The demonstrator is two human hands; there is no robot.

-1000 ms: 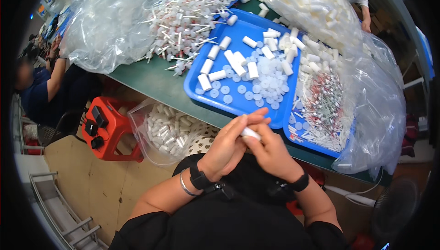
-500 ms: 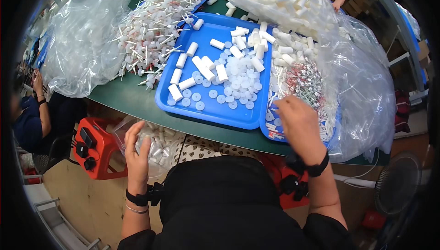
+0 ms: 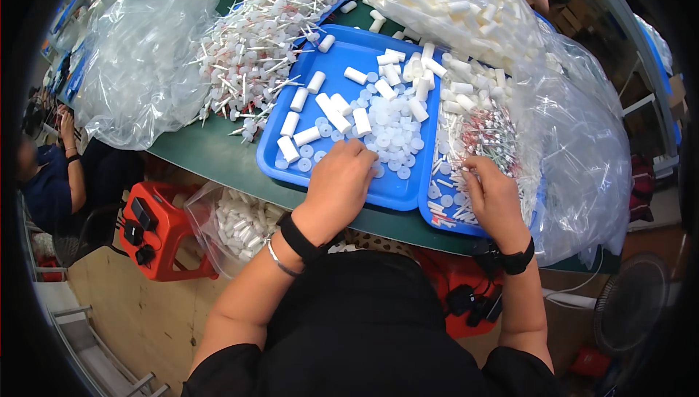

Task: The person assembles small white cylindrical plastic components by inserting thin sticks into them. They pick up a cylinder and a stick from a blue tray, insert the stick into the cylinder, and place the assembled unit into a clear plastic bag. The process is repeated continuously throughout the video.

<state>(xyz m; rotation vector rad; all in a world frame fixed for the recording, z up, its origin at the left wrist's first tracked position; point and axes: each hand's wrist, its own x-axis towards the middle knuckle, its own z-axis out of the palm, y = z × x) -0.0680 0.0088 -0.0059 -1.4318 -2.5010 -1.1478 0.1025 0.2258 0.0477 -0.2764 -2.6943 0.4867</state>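
Observation:
Over the near part of a blue tray (image 3: 291,173), my left hand (image 3: 341,184) has its fingers bent down and closed at the edge of a pile of translucent round discs (image 3: 393,129). Its fingertips are partly hidden, so what they pinch is unclear. White foam-like cylinders (image 3: 333,113) lie around the discs. At the second blue tray on the right, my right hand (image 3: 496,197) pinches thumb and forefinger together above thin white sticks (image 3: 443,160) and small red-and-white pieces (image 3: 489,133). Anything in that pinch is too small to make out.
A heap of white sticks with discs (image 3: 251,48) stands left of the tray. Clear plastic bags (image 3: 138,69) flank the green table (image 3: 211,157); one bag holds many white cylinders (image 3: 451,4). A red stool (image 3: 156,233) is at lower left. Other people sit nearby.
My left hand has come from beside the table's edge up to the discs in the tray, and its fingers have closed. My right hand has shifted slightly right and down.

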